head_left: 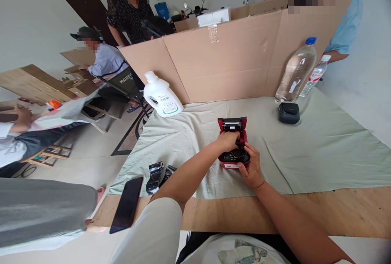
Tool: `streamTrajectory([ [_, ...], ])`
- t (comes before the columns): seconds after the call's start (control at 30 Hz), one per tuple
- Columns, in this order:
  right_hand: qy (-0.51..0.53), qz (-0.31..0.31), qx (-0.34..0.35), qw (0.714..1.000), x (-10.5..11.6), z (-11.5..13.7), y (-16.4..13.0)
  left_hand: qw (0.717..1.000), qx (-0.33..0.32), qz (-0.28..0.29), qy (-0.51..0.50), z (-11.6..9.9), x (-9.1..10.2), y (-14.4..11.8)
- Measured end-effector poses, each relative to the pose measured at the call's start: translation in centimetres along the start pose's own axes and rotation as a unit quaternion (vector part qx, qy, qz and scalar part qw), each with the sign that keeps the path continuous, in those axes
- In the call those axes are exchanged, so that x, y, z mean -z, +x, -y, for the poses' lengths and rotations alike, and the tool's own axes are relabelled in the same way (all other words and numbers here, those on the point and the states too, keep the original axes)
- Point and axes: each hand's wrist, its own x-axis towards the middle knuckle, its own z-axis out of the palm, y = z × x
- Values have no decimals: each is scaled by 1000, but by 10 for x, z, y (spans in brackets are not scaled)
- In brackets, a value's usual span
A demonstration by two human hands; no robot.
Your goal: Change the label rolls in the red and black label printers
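A small red and black printer rests on the cloth in front of me, its lid raised at the back. My left hand reaches into the open top, fingers bent and closed; the fingertips and whatever they grip are hidden inside. Along the printer's right side, my right hand grips the body, thumb at the front edge and fingers higher up. Left of my left forearm lie dark, shiny rolls, one partly covered by the arm.
A phone lies at the front left. Behind are a white jug, a cardboard screen, a large water bottle, a smaller bottle and a black box-shaped object. Other people sit and stand beyond.
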Motion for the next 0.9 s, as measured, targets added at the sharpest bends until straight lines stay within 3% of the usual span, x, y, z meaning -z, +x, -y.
streamTrajectory([
  [0.2, -2, -5, -5, 1000, 1, -2, -1, 998, -26, -52, -36, 0, 1, -13],
  [0.27, -12, -4, -6, 1000, 1, -3, -2, 985, -74, -117, -100, -1, 7, -26],
  [0.33, -22, 0, -2, 1000, 2, -3, -2, 955, -121, -213, -168, 1, 14, -38],
  [0.47, -56, -10, 40, 998, 3, 0, -2, 903, -107, -384, -162, 17, 20, -45],
  [0.6, -90, -8, 72, 993, 4, 3, -2, 913, -106, -361, -158, 29, 7, -46],
  [0.77, -115, -12, 78, 990, 4, 5, -5, 894, -129, -381, -196, 22, -18, -74],
  [0.9, -108, -19, 72, 991, 2, 6, -3, 898, -118, -382, -186, 16, -41, -94],
])
